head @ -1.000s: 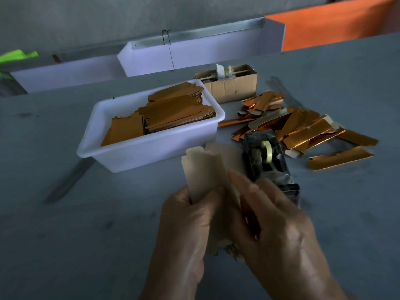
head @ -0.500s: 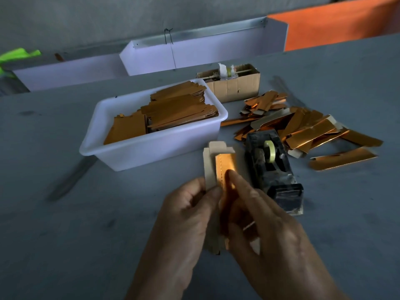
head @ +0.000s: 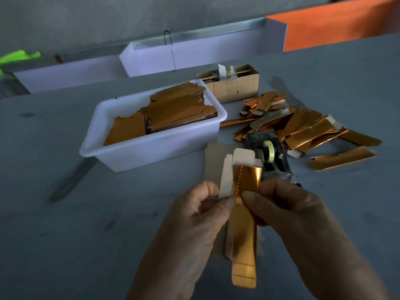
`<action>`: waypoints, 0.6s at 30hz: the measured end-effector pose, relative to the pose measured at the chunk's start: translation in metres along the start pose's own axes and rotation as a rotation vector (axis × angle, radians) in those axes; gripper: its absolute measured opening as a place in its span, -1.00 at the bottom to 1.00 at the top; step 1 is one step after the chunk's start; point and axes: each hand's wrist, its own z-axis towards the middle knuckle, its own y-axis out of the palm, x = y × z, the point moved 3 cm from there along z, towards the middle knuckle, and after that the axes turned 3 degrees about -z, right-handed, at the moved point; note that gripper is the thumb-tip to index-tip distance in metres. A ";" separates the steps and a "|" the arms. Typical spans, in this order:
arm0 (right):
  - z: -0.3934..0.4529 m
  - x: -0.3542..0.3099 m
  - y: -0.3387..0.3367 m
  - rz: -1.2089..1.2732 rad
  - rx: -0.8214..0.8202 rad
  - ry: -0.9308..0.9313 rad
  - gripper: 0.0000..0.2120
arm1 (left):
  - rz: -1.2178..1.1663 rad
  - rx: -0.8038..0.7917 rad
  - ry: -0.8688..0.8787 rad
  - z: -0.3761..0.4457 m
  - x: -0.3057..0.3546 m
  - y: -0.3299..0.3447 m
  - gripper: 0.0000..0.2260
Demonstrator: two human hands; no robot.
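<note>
Left hand (head: 194, 221): fingers pinch the carton (head: 243, 226) by its left edge.
Right hand (head: 290, 215): fingers grip its right edge.
Tape dispenser (head: 270, 156): just beyond.

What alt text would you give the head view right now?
The left hand and right hand pinch a half-folded gold carton blank over a grey table. Behind it stand a tape dispenser, a white tub of flat blanks and a loose pile of gold pieces.

The tub (head: 151, 152) holding blanks (head: 173, 113) sits left of the dispenser (head: 268, 156); the pile (head: 303, 126) lies right, the box (head: 233, 85) behind.
</note>
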 end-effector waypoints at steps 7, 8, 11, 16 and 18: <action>-0.001 0.004 0.003 0.136 -0.020 0.047 -0.72 | -0.018 0.062 0.023 -0.001 -0.003 0.007 -0.81; -0.001 0.004 0.004 0.143 -0.005 0.057 -0.73 | 0.022 0.120 0.044 -0.002 -0.005 0.007 -0.83; -0.001 0.006 0.006 0.168 0.011 0.089 -0.73 | 0.144 0.283 0.148 -0.004 -0.010 0.007 -0.90; -0.002 0.007 0.009 0.233 0.037 0.130 -0.90 | 0.338 0.459 0.293 -0.009 -0.012 0.010 -0.85; -0.002 0.008 0.009 0.243 0.058 0.132 -0.91 | 0.468 0.481 0.369 -0.010 -0.010 0.016 -0.85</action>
